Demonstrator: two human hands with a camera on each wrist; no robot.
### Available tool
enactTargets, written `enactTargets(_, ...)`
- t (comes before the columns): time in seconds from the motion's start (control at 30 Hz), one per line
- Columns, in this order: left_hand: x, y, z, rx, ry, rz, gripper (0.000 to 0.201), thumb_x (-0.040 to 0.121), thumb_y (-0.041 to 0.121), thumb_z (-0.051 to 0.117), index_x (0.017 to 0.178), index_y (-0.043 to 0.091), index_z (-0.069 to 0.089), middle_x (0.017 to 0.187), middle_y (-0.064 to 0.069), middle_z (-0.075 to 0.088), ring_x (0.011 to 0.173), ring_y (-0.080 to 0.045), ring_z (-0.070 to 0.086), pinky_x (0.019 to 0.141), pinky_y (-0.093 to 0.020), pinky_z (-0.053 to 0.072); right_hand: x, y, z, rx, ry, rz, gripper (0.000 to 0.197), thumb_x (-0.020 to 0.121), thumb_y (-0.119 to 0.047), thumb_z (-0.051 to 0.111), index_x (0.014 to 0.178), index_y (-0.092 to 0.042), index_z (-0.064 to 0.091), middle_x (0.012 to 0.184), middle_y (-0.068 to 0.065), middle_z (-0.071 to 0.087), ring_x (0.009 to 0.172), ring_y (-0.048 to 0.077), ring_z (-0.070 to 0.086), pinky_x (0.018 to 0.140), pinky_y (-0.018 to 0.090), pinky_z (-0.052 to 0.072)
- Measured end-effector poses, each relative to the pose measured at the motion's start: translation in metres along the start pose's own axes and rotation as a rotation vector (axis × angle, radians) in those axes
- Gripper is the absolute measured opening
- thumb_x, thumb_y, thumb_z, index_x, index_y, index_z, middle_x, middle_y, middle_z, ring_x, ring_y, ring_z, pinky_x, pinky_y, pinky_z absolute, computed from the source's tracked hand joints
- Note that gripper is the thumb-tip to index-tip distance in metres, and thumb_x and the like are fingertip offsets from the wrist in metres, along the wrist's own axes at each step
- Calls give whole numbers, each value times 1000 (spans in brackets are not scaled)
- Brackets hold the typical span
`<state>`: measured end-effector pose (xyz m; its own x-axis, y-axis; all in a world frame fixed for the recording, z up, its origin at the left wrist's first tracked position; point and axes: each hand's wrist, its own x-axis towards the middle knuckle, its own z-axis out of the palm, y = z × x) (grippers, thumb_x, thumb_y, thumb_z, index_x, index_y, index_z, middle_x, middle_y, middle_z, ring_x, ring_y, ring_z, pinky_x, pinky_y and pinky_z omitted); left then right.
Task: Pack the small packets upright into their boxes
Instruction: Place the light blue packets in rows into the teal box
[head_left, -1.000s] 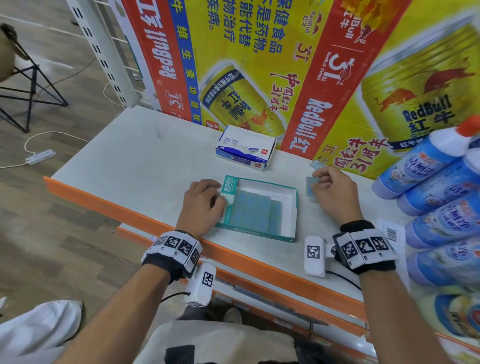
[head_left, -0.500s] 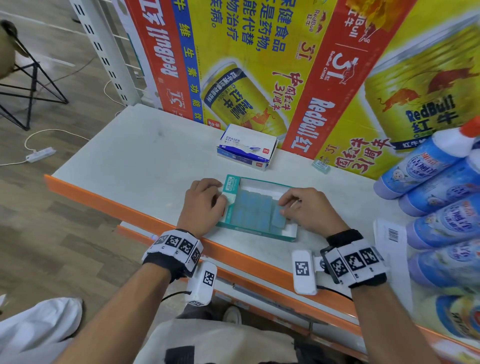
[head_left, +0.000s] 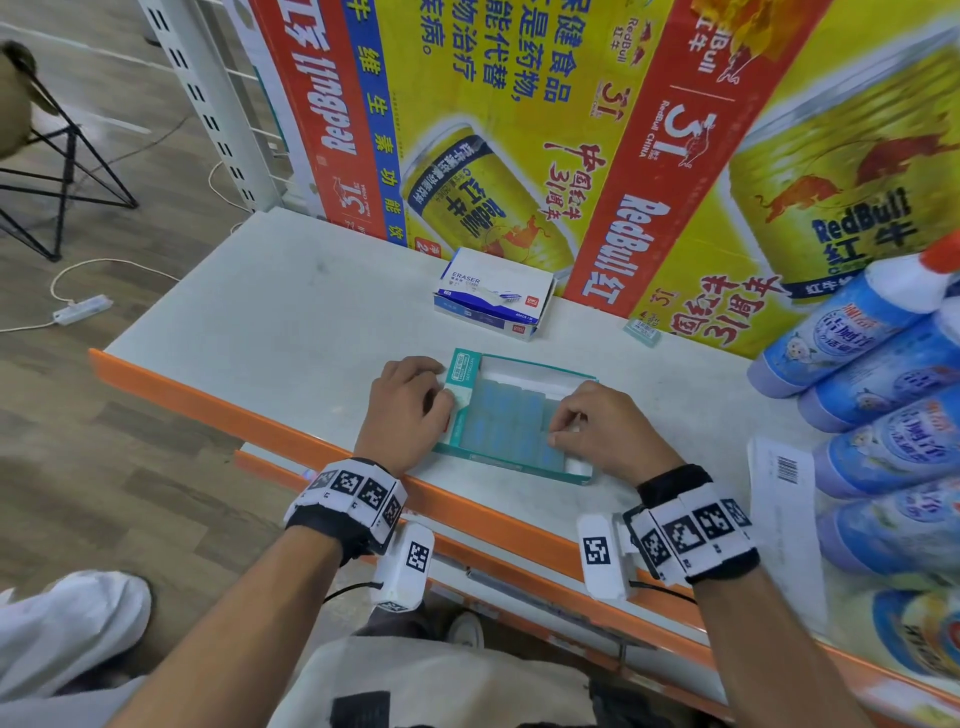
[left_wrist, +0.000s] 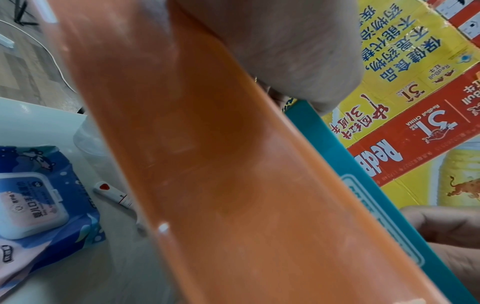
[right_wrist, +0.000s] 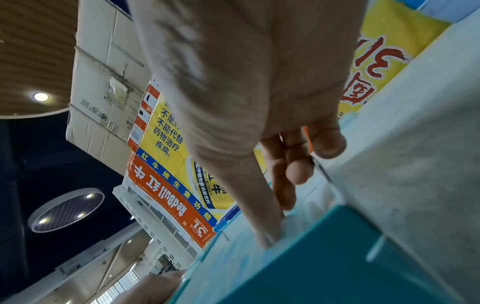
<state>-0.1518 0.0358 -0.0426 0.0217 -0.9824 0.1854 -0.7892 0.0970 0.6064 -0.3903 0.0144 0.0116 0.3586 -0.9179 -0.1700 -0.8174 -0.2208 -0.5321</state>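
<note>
1. My left hand (head_left: 410, 405) rests curled against the left wall of the teal box (head_left: 470, 456), fingers bent at its flap, bracing it near the orange front edge (head_left: 218, 410) of the shelf (head_left: 291, 312).
2. My right hand (head_left: 605, 423) is inside the box at its right end, thumb and fingers pinched on a packet (head_left: 563, 428); the right wrist view shows the fingertips (right_wrist: 270, 238) pressing down at the row's end.
3. Blue packets (head_left: 498, 421) fill the left and middle of the box in rows; white floor shows along the back and at the right corner.
4. The box sits just behind the shelf lip, so there is little room toward me; open shelf lies to the left and behind.
5. A closed eraser box (head_left: 493, 293) stands behind, near the Red Bull cartons (head_left: 519, 130) that wall off the back.
6. One loose packet (head_left: 641, 330) lies by the cartons, well right of the eraser box.
7. Blue bottles (head_left: 857, 332) lie stacked at the right, with a barcode slip (head_left: 784, 483) beside them, crowding that side.
</note>
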Motion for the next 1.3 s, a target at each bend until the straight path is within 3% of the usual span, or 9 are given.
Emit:
enactTargets(0.13, 0, -1, 1, 6, -10, -16, 42, 85, 28, 38, 95, 2, 71, 116, -6, 62, 103, -21, 47, 83, -26, 32, 1, 0, -4, 37, -4, -27, 2, 76, -16, 72, 75, -16, 71, 77, -9, 52, 66, 2, 48, 59, 7, 35)
enactTargets(0.37, 0, -1, 2, -5, -4, -17, 39, 85, 27, 40, 92, 4, 71, 116, -5, 61, 103, -19, 46, 84, -26, 33, 26, 35, -32, 115, 353, 73, 14, 88, -13, 59, 98, -13, 68, 103, 6, 64, 83, 12, 55, 75, 12, 35)
enactTargets(0.47, 1, -2, 2, 2, -9, -17, 39, 85, 26, 40, 92, 3, 70, 116, -5, 61, 104, -20, 47, 86, -28, 35, 42, 59, -40, -99, 225, 165, 42, 92, -17, 52, 134, -10, 48, 144, 11, 41, 132, 26, 37, 108, 32, 29)
enactTargets(0.57, 1, -2, 2, 3, -12, -21, 39, 85, 27, 40, 92, 3, 70, 116, -4, 61, 106, -19, 46, 86, -26, 33, 53, 71, -43, -219, 30, 280, 59, 96, -26, 45, 148, -15, 20, 159, 4, 8, 146, 24, 9, 116, 45, 19)
enactTargets(0.63, 1, -2, 3, 10, -21, -27, 40, 85, 27, 39, 94, 4, 70, 117, -3, 60, 107, -18, 46, 86, -25, 32, 56, 75, -42, -277, -20, 302, 59, 96, -26, 43, 149, -16, 17, 159, 2, 4, 146, 22, 5, 115, 46, 19)
enactTargets(0.73, 1, -2, 2, 11, -21, -27, 41, 85, 28, 39, 95, 4, 70, 118, -3, 60, 107, -18, 45, 86, -26, 33, 57, 73, -43, -287, 71, 282, 51, 93, -20, 48, 142, -13, 35, 154, 6, 25, 141, 24, 22, 113, 43, 25)
enactTargets(0.87, 1, -2, 2, 9, -20, -23, 40, 85, 28, 39, 94, 4, 71, 117, -4, 60, 106, -18, 46, 88, -29, 36, 54, 63, -40, -257, 158, 225, 28, 84, -12, 62, 112, -8, 59, 122, 12, 52, 113, 30, 50, 94, 37, 41)
enactTargets(1.07, 0, -1, 2, 3, -21, -27, 41, 85, 29, 38, 93, 5, 70, 118, -3, 59, 107, -16, 45, 88, -27, 34, 39, 50, -29, -193, 202, 182, 11, 80, -2, 63, 78, -11, 58, 97, 10, 54, 92, 29, 55, 77, 34, 45)
enactTargets(1.3, 0, -1, 2, 9, -21, -26, 40, 85, 29, 38, 91, 5, 70, 118, -3, 59, 105, -15, 45, 86, -26, 33, 26, 48, -37, -192, 114, 159, 41, 90, -9, 47, 128, -23, 54, 118, 14, 60, 108, 31, 56, 90, 35, 44)
